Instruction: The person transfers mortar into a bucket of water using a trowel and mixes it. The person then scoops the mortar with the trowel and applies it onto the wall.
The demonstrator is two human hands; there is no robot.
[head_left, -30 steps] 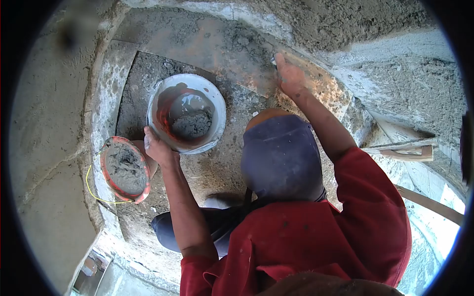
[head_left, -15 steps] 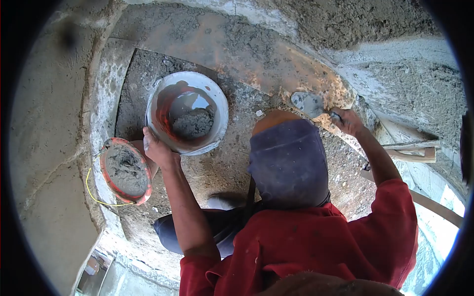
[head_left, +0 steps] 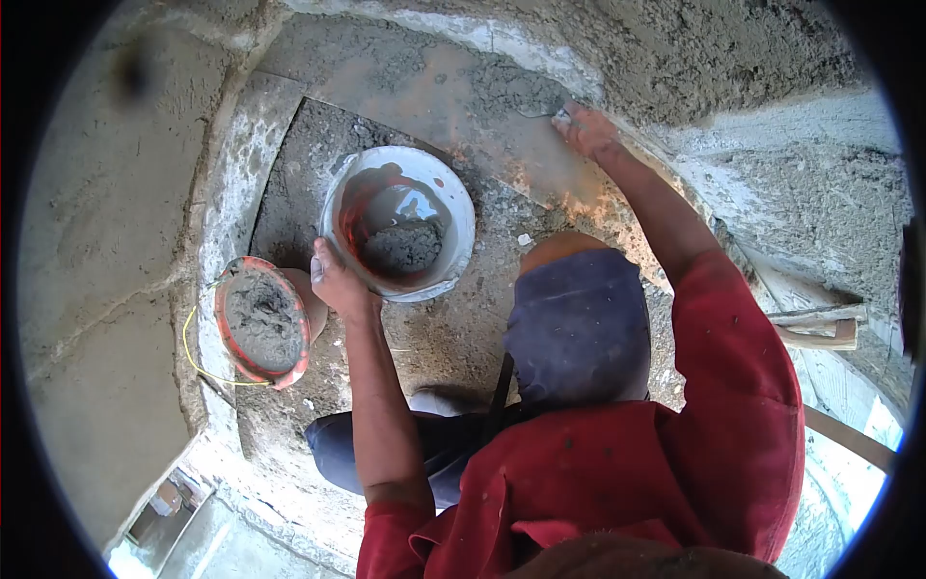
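Observation:
My left hand (head_left: 340,280) grips the near-left rim of a whitish bucket (head_left: 461,217), which is tilted so its mouth faces me. Inside the bucket are watery grey liquid and a lump of wet mortar (head_left: 405,246). With my right arm stretched forward, my right hand (head_left: 586,131) is closed around the handle of a trowel (head_left: 536,114). Its blade lies at the wet mortar layer (head_left: 502,82) along the foot of the far wall, and most of the blade is hard to make out.
A second bucket (head_left: 301,333) with an orange rim and a yellow handle, full of grey mortar, stands at the left. Rough walls (head_left: 714,58) curve around the far and right sides. Wooden pieces (head_left: 820,323) stick out at the right. My bent knee (head_left: 579,318) is in the middle.
My right hand has carried the mortar-loaded trowel forward and left, from beside my knee to the foot of the far wall. My left hand stays on the bucket rim.

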